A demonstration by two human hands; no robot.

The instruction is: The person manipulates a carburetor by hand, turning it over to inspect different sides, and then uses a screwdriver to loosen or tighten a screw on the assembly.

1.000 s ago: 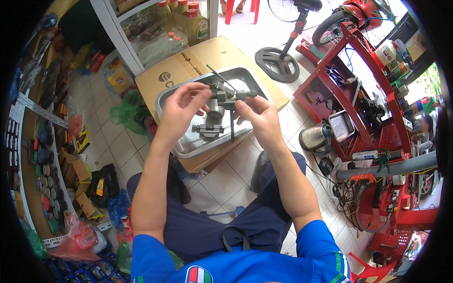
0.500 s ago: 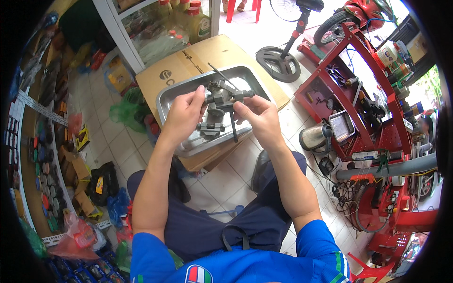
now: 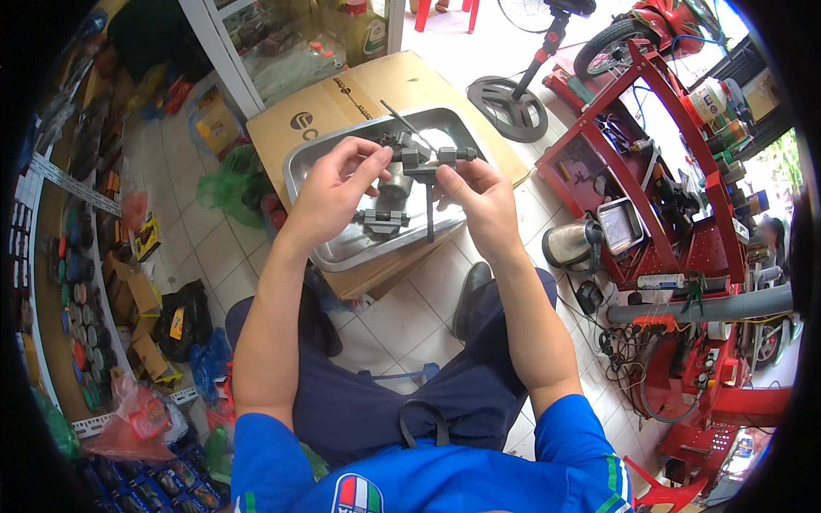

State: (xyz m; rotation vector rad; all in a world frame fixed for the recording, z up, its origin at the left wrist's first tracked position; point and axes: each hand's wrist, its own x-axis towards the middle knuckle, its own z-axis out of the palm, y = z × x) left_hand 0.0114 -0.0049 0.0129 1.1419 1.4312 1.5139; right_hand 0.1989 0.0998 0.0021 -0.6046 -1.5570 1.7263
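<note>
A steel clamp-like tool with hex blocks, threaded ends and long dark rods is held over a stainless tray on a cardboard box. My left hand is closed in a pinch at the tool's left end. My right hand is closed around its right side, thumb below the hex block. Under the tool are a metal cylinder and, lower in the tray, a second steel block assembly. My fingertips are partly hidden.
A glass cabinet with bottles stands behind the box. On the right are a red tool cart, a kettle, cables and a round stand base. Shelves, bags and small boxes line the left.
Both hands and the tool have shifted slightly up and right in the picture. My left fingers, loose a second ago, have come together at the tool's left end.
</note>
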